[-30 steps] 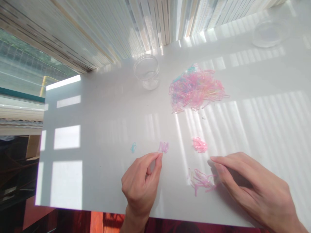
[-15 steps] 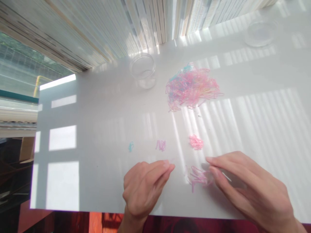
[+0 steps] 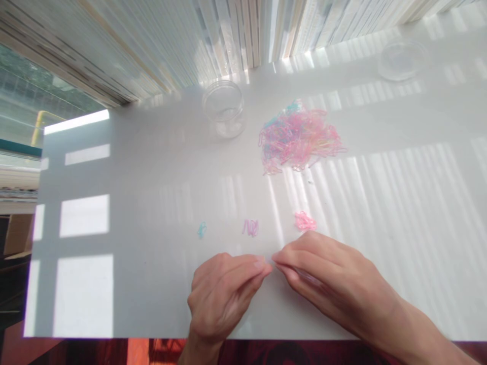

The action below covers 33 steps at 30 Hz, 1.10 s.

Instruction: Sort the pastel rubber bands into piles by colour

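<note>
My left hand (image 3: 230, 289) is closed in a pinch on a thin, pale pink paper clip, mostly hidden by the fingertips. Right at those fingertips, my right hand (image 3: 335, 279) pinches at the end of the same clip, its thumb and fingers pressed together. The loose purple-pink paper clips under my right hand are covered by it. Just beyond it lies a small heap of pink paper clips (image 3: 305, 221). Further left are a few purple paper clips (image 3: 250, 228) and a tiny group of teal paper clips (image 3: 202, 229).
A large mixed pile of pastel paper clips (image 3: 300, 137) lies further back on the white table (image 3: 163, 294). Left of it stands a clear plastic jar (image 3: 223, 109). A clear round lid (image 3: 402, 61) rests at the back right. Vertical blinds (image 3: 182, 40) hang along the rear edge.
My right hand has moved left from beside the loose purple-pink clips to my left fingertips, and its fingers have closed. My left hand has barely moved.
</note>
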Available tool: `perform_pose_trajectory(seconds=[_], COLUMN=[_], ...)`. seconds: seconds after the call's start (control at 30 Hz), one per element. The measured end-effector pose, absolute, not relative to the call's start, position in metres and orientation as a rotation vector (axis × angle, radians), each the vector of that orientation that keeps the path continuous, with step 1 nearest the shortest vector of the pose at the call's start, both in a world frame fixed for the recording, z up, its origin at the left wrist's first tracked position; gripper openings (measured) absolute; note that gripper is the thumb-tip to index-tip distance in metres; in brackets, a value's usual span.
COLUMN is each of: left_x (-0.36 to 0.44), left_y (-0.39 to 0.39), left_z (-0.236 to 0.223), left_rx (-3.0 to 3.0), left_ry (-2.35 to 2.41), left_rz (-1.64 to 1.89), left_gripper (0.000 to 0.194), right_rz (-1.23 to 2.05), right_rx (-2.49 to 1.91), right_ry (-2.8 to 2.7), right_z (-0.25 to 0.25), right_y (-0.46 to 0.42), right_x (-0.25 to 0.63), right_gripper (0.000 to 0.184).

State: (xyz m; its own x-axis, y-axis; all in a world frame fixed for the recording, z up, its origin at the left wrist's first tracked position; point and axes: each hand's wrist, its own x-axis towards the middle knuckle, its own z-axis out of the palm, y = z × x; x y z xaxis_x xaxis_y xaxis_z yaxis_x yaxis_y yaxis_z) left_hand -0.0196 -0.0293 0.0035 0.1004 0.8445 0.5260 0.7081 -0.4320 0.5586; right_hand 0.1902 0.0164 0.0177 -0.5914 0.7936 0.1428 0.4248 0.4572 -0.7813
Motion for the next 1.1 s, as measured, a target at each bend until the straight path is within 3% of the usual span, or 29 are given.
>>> perform_pose_trajectory(seconds=[0.13,0.33,1.1], left_x=[-0.023,-0.026,-0.019], left_y=[-0.028,-0.018,-0.019], left_z=[0.001,-0.002,0.0], left_rx=[2.092,2.049,2.073], left_ry=[1.67,2.039,1.839], left_rz=[1.198,0.988,1.007], left_gripper=[0.015,0.02,0.026], right_rz=[0.941,0.595,0.592], right_rx=[-1.124,-1.407,-1.374], right_ry=[-2.145,-2.011,-2.025], right_z=[0.016,0.01,0.002], right_y=[0.015,0.01,0.002], right_x=[0.18,0.156,0.145], right_gripper=[0.015,0.015,0.014])
